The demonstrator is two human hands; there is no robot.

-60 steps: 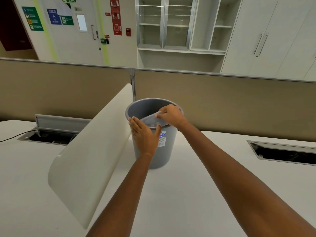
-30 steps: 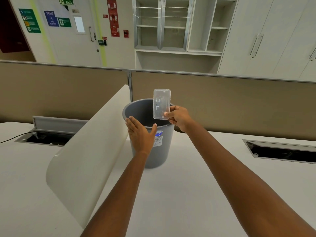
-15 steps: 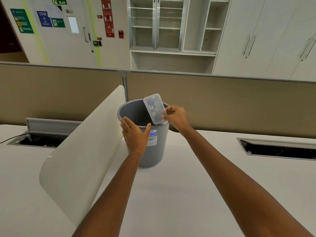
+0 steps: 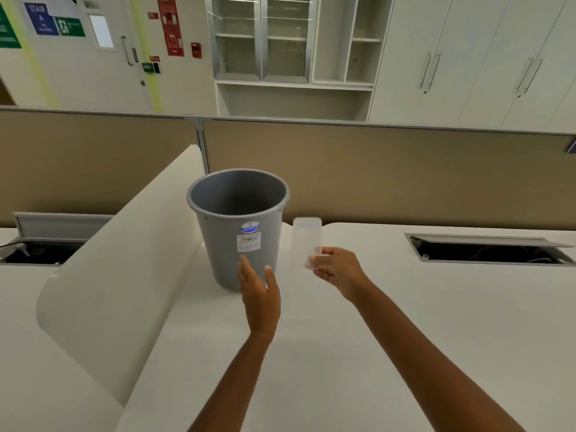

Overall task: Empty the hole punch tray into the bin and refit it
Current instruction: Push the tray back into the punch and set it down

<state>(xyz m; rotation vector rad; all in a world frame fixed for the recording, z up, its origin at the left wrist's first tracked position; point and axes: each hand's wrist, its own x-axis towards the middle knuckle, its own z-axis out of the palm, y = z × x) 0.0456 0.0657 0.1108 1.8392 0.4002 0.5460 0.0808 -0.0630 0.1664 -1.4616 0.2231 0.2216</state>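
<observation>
Right of the grey bin [image 4: 238, 226], my right hand [image 4: 338, 269] pinched the clear punch tray [image 4: 307, 236] upright, while the left hand [image 4: 260, 294] hovered open-fingered near the bin's base.

The clear tray [image 4: 307, 241] is motion-blurred, and its lower end is hidden inside the right hand [image 4: 335, 268]. The left hand [image 4: 260, 291] covers part of the grey bin's [image 4: 215, 244] lower wall. The bin's floor lies below its rim, out of sight. The print on the label [image 4: 248, 241] on the bin's front is too small to read. The white divider [image 4: 118, 269] left of the bin hides the desk behind it.
</observation>
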